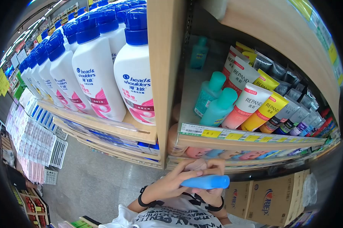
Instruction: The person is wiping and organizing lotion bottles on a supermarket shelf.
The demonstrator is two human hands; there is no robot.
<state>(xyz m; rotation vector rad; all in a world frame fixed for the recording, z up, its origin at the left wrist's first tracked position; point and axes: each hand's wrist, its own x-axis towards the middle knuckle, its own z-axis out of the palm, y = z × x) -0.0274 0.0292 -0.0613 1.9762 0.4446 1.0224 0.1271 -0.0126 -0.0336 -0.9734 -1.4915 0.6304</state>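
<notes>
A blue plastic bottle lies on its side between my hands, low in the middle of the view. My left hand is closed round its left end, the thumb along the top. Behind and below the bottle, my right hand wraps it, fingers bent on the far side. A pale pinkish item sits between the fingers above the bottle; I cannot make out what it is. Nearest on the shelf ahead stand teal bottles and upright REPAND tubes.
White pump shampoo bottles with blue caps fill the shelf to the left. A wooden upright divides the shelves. Cardboard boxes stand low at right. White plastic baskets and stacked packs are at far left.
</notes>
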